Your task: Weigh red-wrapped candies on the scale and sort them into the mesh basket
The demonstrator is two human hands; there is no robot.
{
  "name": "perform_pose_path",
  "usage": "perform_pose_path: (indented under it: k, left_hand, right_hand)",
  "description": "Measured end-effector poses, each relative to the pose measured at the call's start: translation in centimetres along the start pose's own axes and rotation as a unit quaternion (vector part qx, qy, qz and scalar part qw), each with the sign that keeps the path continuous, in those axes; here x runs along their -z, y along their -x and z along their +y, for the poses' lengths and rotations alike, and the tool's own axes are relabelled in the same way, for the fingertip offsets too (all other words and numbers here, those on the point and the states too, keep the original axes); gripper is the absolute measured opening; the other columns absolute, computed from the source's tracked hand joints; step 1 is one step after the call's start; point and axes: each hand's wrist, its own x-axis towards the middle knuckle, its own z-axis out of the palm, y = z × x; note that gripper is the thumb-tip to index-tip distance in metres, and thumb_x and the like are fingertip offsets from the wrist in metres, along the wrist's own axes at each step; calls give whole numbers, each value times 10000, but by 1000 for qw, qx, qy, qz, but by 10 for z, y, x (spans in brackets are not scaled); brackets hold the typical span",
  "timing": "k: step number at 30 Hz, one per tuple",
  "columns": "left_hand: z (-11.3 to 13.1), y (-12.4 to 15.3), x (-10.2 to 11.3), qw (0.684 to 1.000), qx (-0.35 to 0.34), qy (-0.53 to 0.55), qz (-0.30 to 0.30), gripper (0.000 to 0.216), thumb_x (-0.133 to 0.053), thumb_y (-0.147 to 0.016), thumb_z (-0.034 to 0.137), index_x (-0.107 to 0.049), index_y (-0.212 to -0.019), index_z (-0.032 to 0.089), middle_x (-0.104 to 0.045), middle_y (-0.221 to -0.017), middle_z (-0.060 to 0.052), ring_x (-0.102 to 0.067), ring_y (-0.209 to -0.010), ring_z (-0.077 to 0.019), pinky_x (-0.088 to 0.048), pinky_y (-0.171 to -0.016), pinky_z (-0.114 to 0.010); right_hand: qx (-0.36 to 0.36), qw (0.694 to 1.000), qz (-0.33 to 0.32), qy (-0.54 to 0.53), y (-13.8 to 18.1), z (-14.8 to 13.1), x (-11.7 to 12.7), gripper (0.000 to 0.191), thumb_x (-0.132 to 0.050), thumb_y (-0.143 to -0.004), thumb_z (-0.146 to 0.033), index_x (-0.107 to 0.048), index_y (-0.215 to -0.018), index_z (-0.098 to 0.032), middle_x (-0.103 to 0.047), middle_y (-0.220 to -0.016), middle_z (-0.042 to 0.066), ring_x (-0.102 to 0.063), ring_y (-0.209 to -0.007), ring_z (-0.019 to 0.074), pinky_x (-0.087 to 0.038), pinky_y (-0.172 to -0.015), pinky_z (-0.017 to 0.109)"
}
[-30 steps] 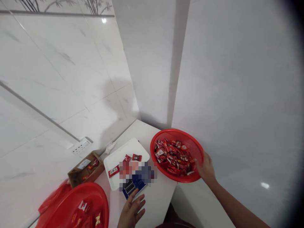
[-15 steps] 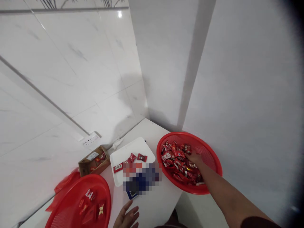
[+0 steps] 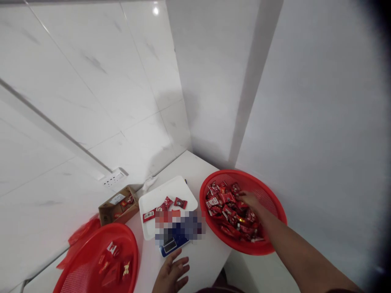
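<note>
My right hand [image 3: 249, 200] reaches into the right red plastic basket [image 3: 214, 176], touching a pile of small red wrapped candies [image 3: 227, 198]. Some of its fingertips are lost among the wrappers, so whether it grips one cannot be told. Low in the view, my left hand [image 3: 172, 270] hovers with fingers apart and nothing in it. Just beyond it stands a blue device with a small display, like a weighing scale [image 3: 168, 247], partly blurred out. A white tray [image 3: 186, 191] adjoins it, bearing several red candies [image 3: 180, 203].
At the lower left a second red basket [image 3: 134, 244] holds a few red packets. Behind it are an open cardboard box [image 3: 106, 209] with red packets and a red plastic bag [image 3: 82, 234]. White walls meet at the table's [image 3: 195, 162] far corner; a power socket [image 3: 114, 179] is on the left wall.
My right hand has lifted slightly among the candies, showing more of its fingers. My left hand has moved right and up, closer to the blue device. The view has shifted a little.
</note>
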Motion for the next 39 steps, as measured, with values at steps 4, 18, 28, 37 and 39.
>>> perform_pose_path:
  k: [4, 18, 28, 37, 39]
  left_hand:
    - [2, 4, -3, 1000, -2, -27, -8, 619, -718, -545, 408, -504, -1093, 215, -597, -1085, -119, -572, -978, -248, -409, -845, -367]
    - [13, 54, -16, 990, -73, -45, -108, 604, -578, -708, 464, -414, -1236, 222, -472, -1249, -149, -521, -1021, -248, -454, -786, -388]
    - [-13, 57, 17, 985, -133, -81, -78, 525, -632, -658, 464, -578, -1091, 171, -597, -1124, -130, -555, -963, -259, -471, -709, -338]
    - [-15, 58, 60, 985, -82, 151, -8, 332, -611, -702, 432, -552, -896, 168, -641, -780, -39, -584, -668, -107, -438, -613, -219]
    - [-15, 56, 68, 983, -49, 174, -1, 315, -611, -704, 417, -531, -862, 156, -616, -671, -20, -561, -578, -85, -414, -555, -192]
  right_hand:
    - [-42, 995, 22, -92, 16, -21, 8, 211, -693, -522, -138, -598, -701, -195, -646, -573, -7, -617, -590, 179, -485, -555, 274]
    - [-234, 866, -311, -314, 226, -79, -69, 147, -695, -632, -148, -577, -716, -173, -641, -606, -26, -586, -534, 79, -493, -560, 195]
    - [-56, 906, -413, -77, 321, -35, -141, 149, -670, -544, -173, -599, -673, -147, -615, -585, -29, -532, -552, 108, -405, -553, 243]
    - [-204, 880, -391, -176, 343, -34, -158, 298, -739, -552, -246, -565, -784, -176, -607, -641, -30, -548, -547, 83, -425, -563, 220]
    - [-270, 862, -376, -207, 342, -38, -160, 284, -735, -582, -273, -553, -780, -185, -610, -653, -25, -570, -565, 85, -436, -573, 213]
